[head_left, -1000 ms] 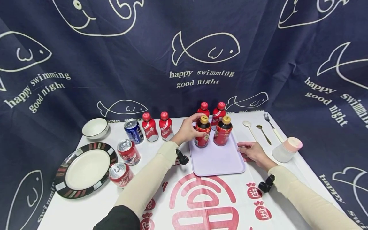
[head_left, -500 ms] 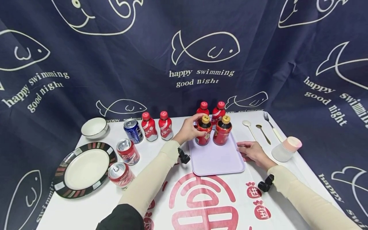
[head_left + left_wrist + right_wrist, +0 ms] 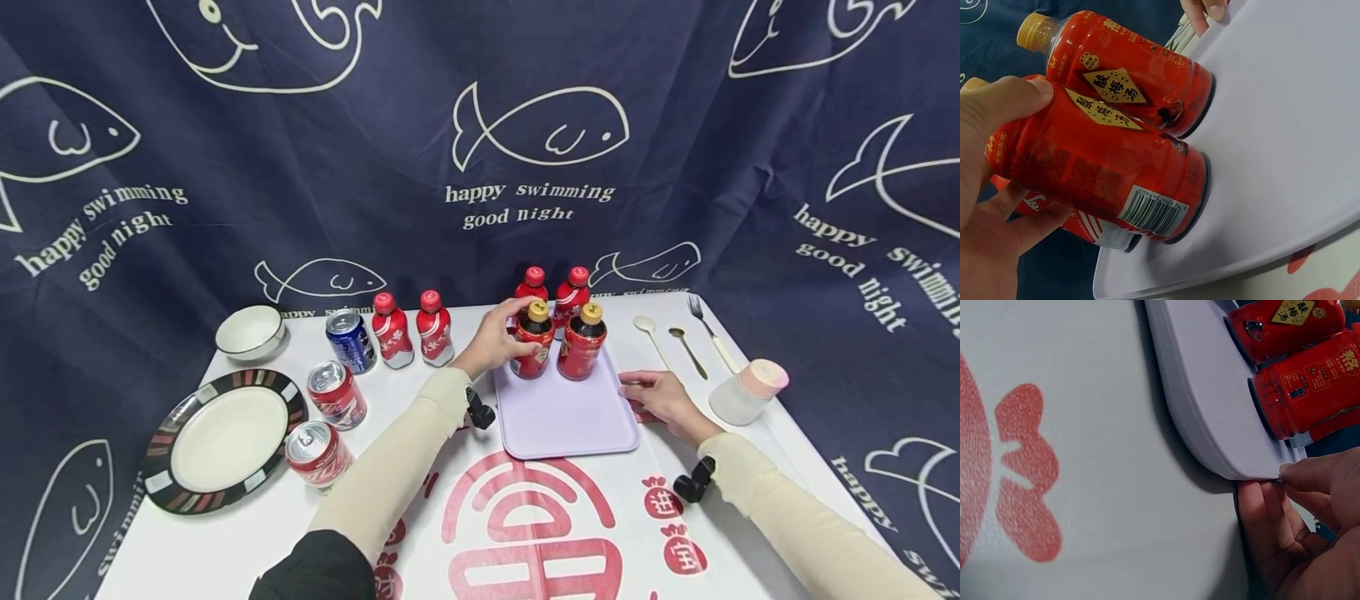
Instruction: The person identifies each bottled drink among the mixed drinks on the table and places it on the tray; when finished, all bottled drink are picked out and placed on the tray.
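Note:
My left hand (image 3: pixel 489 340) grips a dark drink bottle (image 3: pixel 1100 156) with a red label and gold cap, thumb on one side and fingers on the other. It stands upright on the lavender tray (image 3: pixel 570 429), at its left rear. Close on its right is a matching gold-capped bottle (image 3: pixel 581 350). Behind these two stand a red-capped bottle (image 3: pixel 532 283), partly hidden by the left hand, and another red-capped bottle (image 3: pixel 572 296). At the tray's right edge, my right hand (image 3: pixel 1300 519) pinches the rim, thumb above and fingers underneath.
Left of the tray stand two red-capped bottles (image 3: pixel 434 329), a blue can (image 3: pixel 351 342) and two red cans (image 3: pixel 336 396). Farther left are a bowl (image 3: pixel 250 333) and a dark-rimmed plate (image 3: pixel 225 442). On the right lie two spoons (image 3: pixel 688 352), a fork (image 3: pixel 712 333) and a frosted cup (image 3: pixel 742 396).
The left hand has shifted the gold-capped bottle slightly back and right, nearer its twin. The right hand stays at the tray's edge.

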### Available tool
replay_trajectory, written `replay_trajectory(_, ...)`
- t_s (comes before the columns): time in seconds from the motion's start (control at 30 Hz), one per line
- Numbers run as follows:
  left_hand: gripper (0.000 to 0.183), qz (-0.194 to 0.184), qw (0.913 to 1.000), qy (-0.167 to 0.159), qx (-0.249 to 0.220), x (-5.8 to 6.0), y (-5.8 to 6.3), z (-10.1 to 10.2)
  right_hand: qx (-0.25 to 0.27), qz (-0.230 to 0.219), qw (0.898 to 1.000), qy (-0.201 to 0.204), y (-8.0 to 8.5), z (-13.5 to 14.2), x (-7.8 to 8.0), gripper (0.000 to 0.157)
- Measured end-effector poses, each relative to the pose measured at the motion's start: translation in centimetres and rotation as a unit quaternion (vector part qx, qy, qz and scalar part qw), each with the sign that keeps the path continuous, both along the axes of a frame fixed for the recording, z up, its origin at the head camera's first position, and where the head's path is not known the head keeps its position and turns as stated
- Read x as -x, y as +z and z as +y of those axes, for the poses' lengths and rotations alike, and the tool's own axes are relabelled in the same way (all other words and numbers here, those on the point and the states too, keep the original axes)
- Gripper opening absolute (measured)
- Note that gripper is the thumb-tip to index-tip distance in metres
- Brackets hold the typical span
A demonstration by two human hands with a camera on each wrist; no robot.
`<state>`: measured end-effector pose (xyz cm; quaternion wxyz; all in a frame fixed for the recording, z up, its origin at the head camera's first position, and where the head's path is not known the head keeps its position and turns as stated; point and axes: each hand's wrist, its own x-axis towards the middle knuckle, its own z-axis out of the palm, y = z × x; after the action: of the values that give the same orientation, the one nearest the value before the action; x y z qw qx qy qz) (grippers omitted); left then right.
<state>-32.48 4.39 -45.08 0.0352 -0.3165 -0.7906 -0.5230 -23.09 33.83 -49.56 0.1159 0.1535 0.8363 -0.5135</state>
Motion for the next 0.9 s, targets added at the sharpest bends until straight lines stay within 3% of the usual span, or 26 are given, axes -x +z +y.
replay_trajectory(0.13, 0.078, 0.009, 0.9999, 0.005, 0.001, 0.0, -0.1, -0.2, 0.004, 0.003, 1.000, 0.002, 0.1, -0.1, -0.1, 0.044)
replay_trajectory(0.33, 0.072, -0.011, 0.9963, 0.050, -0.070, -0.8, 0.7, -1.2, 0.007, 0.005, 1.000, 0.001, 0.3, -0.2, -0.2, 0.044)
replay_trajectory(0.43, 0.062, 0.004, 0.9924, 0.073, -0.099, -1.7, 1.2, -2.1, 0.006, 0.005, 1.000, 0.004, 0.3, -0.2, -0.3, 0.044)
replay_trajectory(0.57, 0.051, 0.049, 0.9881, 0.095, -0.111, -2.9, 1.9, -3.5, 0.007, 0.002, 1.000, 0.007, 0.2, -0.2, -0.2, 0.044)
replay_trajectory(0.7, 0.045, 0.111, 0.9817, 0.126, -0.091, -4.0, 2.7, -5.5, 0.017, -0.004, 1.000, 0.012, 0.1, -0.1, -0.1, 0.046)
replay_trajectory(0.9, 0.040, 0.193, 0.9614, 0.186, -0.062, -5.2, 3.3, -8.9, 0.030, -0.022, 0.999, 0.009, 0.4, 0.3, 0.0, 0.049)
